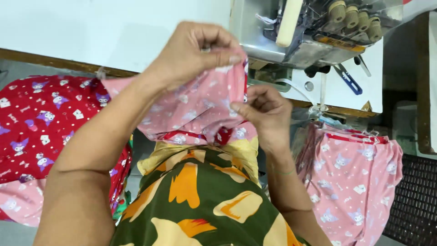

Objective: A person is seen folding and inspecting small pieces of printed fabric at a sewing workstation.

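Observation:
My left hand (191, 52) is raised and pinches the top edge of a pink cartoon-print fabric piece (195, 109) with red trim. My right hand (266, 111) grips the same fabric at its right edge, just below the left hand's fingertips. The fabric hangs between both hands above my lap, which is covered by a green, yellow and orange patterned garment (200, 200). A sewing machine (314, 32) stands on the white table (91, 32) directly behind the hands.
A heap of red cartoon-print fabric (41, 123) lies at the left. More pink printed pieces (355, 177) hang at the right below the table edge. Blue-handled snips (348, 79) rest by the machine. A dark woven surface (416, 200) is at the far right.

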